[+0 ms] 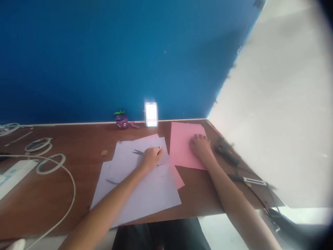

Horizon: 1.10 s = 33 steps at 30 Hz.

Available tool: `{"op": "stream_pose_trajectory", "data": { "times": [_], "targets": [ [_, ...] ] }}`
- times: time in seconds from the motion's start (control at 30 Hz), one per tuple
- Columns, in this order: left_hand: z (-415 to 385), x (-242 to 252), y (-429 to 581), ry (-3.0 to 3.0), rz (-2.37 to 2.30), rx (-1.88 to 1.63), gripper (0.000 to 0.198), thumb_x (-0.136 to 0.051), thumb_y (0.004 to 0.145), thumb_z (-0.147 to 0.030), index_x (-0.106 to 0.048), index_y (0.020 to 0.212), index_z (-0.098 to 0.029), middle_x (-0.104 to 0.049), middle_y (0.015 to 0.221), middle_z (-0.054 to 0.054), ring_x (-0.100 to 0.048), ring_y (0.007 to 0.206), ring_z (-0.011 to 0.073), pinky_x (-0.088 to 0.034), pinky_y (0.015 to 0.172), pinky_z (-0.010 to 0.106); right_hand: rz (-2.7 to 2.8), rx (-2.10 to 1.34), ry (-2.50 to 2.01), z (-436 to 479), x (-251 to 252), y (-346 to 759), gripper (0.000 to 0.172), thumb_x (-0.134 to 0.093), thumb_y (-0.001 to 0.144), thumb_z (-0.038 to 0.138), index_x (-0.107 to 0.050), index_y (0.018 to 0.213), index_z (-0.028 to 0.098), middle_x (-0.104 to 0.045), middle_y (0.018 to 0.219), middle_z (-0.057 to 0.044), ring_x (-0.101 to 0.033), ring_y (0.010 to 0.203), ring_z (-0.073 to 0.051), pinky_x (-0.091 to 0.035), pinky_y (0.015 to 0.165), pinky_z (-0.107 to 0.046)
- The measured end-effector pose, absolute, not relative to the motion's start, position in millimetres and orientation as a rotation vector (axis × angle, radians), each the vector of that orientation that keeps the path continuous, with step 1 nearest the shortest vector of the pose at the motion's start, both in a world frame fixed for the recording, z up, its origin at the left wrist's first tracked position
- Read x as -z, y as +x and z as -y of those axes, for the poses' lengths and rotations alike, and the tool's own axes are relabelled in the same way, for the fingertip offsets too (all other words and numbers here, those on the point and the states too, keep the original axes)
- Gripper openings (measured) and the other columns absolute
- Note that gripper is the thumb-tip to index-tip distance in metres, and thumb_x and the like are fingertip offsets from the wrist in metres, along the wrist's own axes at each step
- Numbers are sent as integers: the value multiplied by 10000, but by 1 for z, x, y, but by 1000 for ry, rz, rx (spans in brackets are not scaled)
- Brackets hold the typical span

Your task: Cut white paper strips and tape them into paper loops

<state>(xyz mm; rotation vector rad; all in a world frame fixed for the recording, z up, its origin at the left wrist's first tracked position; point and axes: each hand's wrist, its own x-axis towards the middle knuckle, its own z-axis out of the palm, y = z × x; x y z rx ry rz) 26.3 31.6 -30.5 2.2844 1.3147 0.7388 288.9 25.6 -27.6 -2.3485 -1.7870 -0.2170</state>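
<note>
My left hand (pixel 152 157) rests on a stack of pale lilac paper sheets (pixel 145 187), its fingers curled round the handles of a pair of scissors (pixel 139 152) whose blades point left. My right hand (pixel 200 145) lies flat, fingers spread, on a separate pink sheet (pixel 182 140) to the right of the stack. Another pink sheet (pixel 178 178) peeks out from under the lilac stack.
The brown table (pixel 78 166) meets a blue wall. A purple toy figure (pixel 121 120) and a white card (pixel 151 114) stand at the back. Tape rings (pixel 50 163) and a white cable (pixel 70 194) lie left. A black glue gun (pixel 226 152) with its cord lies right.
</note>
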Motion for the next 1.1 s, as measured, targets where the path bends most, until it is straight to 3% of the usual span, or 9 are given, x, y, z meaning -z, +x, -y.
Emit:
{"op": "stream_pose_trajectory", "data": {
  "times": [0.17,0.33,0.43,0.57,0.77,0.93,1.1],
  "targets": [
    [-31,31,25,2398,-1586,-746,499,-297,966,-408,-504,563,-198,-560,520,29,-485,505,164,-220,545,283,2268,2,-1778,-14,19,261,450,-451,932,408,-520,1294,151,-450,1417,-152,-434,1243,-287,-334,1011,-417],
    [-39,33,14,2410,-1716,-796,469,-317,965,-386,-536,596,-197,-592,581,48,-517,551,181,-199,554,288,2441,-101,-1429,-8,17,235,481,-536,895,426,-522,1310,183,-503,1375,-131,-460,1226,-246,-346,1012,-398],
    [-44,34,10,2391,-1740,-775,487,-303,969,-388,-534,586,-195,-579,566,47,-509,535,177,-192,549,288,2336,-6,-1613,-12,16,243,331,-429,930,238,-581,1214,162,-571,1282,-125,-526,1127,-229,-394,930,-360],
    [-53,33,5,2438,-1812,-691,464,-315,965,-383,-584,638,-194,-633,637,61,-556,589,192,-219,562,283,1831,173,-2118,-18,12,282,354,-401,835,66,-626,1097,148,-641,1113,-133,-586,1010,-238,-429,796,-320],
    [-75,28,-20,2381,-2085,-613,510,-280,971,-404,-660,726,-168,-681,743,128,-618,705,249,-291,596,295,1269,69,-2497,-21,14,339,400,-436,822,131,-646,1152,213,-667,1033,-149,-637,941,-285,-452,752,-362],
    [-77,28,-28,2354,-2172,-609,544,-244,981,-394,-670,746,-151,-686,755,136,-616,699,234,-289,593,295,1281,-27,-2474,-24,19,354,411,-435,831,147,-670,1155,243,-660,1099,-148,-629,985,-287,-462,787,-386],
    [-61,29,-11,2559,-1934,-597,578,-217,989,-412,-623,659,-167,-670,685,97,-591,635,198,-257,580,296,1377,3,-2404,-22,20,353,470,-432,822,131,-618,1239,243,-662,1117,-128,-622,1008,-288,-474,778,-372]
  ]
}}
